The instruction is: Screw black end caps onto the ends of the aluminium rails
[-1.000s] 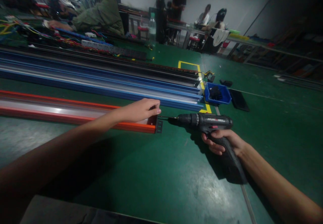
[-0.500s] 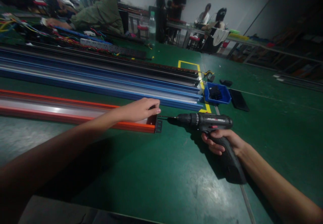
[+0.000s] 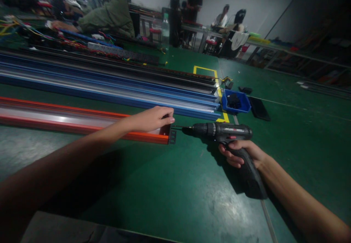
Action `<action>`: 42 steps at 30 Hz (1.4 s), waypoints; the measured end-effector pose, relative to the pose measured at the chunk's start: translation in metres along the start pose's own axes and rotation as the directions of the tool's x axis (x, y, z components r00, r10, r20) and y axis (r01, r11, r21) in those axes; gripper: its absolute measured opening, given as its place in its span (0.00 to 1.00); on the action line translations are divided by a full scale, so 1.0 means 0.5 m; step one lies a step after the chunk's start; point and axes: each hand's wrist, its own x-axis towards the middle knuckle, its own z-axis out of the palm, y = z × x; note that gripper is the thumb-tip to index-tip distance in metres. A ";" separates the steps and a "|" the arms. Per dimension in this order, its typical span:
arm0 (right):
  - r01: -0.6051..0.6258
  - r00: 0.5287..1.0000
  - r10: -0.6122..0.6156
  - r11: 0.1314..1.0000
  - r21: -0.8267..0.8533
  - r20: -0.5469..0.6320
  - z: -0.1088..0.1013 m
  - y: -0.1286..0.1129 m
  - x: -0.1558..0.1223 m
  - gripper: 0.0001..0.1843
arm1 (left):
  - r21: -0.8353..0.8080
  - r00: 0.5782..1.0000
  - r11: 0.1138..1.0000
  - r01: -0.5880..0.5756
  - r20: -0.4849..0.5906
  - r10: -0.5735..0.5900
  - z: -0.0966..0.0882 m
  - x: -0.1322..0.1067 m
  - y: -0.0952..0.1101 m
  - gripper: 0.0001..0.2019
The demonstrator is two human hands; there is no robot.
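An orange-edged metal profile (image 3: 68, 122) lies along the near left of the table, with a black end cap (image 3: 172, 137) at its right end. My left hand (image 3: 155, 118) rests over that end, its fingers curled and gripping the capped end; some fingertips are hidden. Wrapped round the handle of a black cordless drill (image 3: 233, 131) is my right hand (image 3: 246, 152), the index finger near the trigger. The drill lies level and points left. Its long thin bit (image 3: 181, 127) reaches the end cap; exact contact with a screw is too small to make out.
Several blue and black profiles (image 3: 123, 89) lie parallel behind the orange one. A blue bin (image 3: 236, 102) with black parts stands beyond the drill, beside a dark flat object (image 3: 260, 108). Further back are wires, a bottle (image 3: 165, 29) and a co-worker's sleeve (image 3: 112, 16).
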 end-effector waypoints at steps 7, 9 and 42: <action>-0.002 1.000 0.002 1.000 -0.002 -0.003 -0.001 0.000 0.000 0.11 | 0.024 1.000 1.000 0.000 0.005 -0.001 0.001 0.000 -0.002 0.16; 0.006 1.000 -0.006 1.000 -0.002 0.004 -0.001 0.000 0.000 0.12 | 0.018 1.000 1.000 -0.001 0.004 0.001 0.001 0.000 -0.002 0.16; 0.041 0.993 -0.040 0.999 -0.006 0.112 -0.002 0.001 0.007 0.13 | -0.005 1.000 1.000 0.010 -0.001 -0.010 0.001 0.000 0.001 0.16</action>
